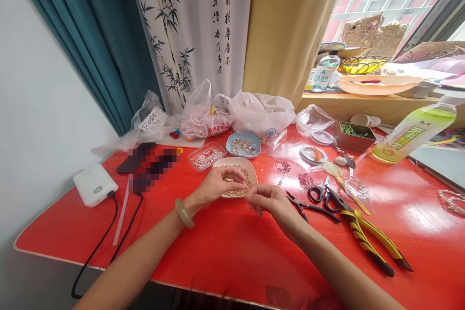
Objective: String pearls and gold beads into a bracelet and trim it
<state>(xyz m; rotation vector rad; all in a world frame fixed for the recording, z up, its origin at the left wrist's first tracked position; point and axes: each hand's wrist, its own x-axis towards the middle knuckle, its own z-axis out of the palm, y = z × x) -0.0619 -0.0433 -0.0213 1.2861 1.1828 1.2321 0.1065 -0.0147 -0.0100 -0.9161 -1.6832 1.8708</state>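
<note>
A pale dish point(218, 162) holding many small gold beads point(237, 193) sits on the red table. Over it my left hand point(225, 183) is closed in a pinch, with a bangle on the wrist. My right hand point(267, 197) pinches at the dish's right edge, its fingertips close to those of the left. Whatever lies between the fingers is too small to make out. Behind the dish stand a blue dish point(258, 147) of gold and pearly beads and a clear box point(192, 161) of whitish beads.
Right of my hands lie small black pliers point(321, 211), scissors point(315, 194) and yellow-black pliers point(374, 240). A green drink bottle point(414, 133) leans beyond them. On the left are a white power bank point(95, 185) and cables. Plastic bags point(259, 111) line the back.
</note>
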